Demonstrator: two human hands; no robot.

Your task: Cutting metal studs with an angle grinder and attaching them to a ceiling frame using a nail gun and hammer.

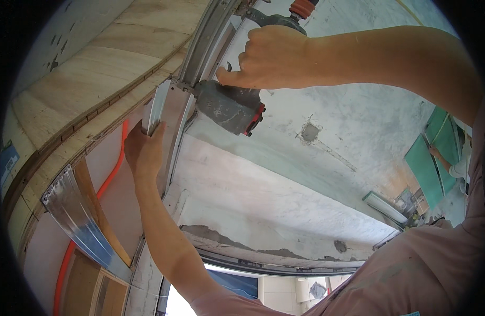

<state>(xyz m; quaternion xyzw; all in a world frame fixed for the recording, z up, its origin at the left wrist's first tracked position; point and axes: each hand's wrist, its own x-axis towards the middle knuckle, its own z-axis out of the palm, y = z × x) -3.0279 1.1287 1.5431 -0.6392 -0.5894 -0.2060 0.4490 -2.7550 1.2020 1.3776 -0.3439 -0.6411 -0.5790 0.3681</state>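
My right hand is wrapped round the handle of a nail gun. The tool has a scuffed dark grey body, a red-trimmed end and a long grey magazine; an orange-red coil fitting shows behind its handle. Its nose meets the edge of the wooden panelling, close to the upper end of a short silver metal strip. That strip is held in my left hand, with fingers and thumb closed on its lower end. Whether the nose touches the strip I cannot tell.
Plywood panelling curves across the left. Below it run an orange-red conduit, a shiny metal channel and a wooden batten. At far right, another person's hand is by green boards. A window opening lies below.
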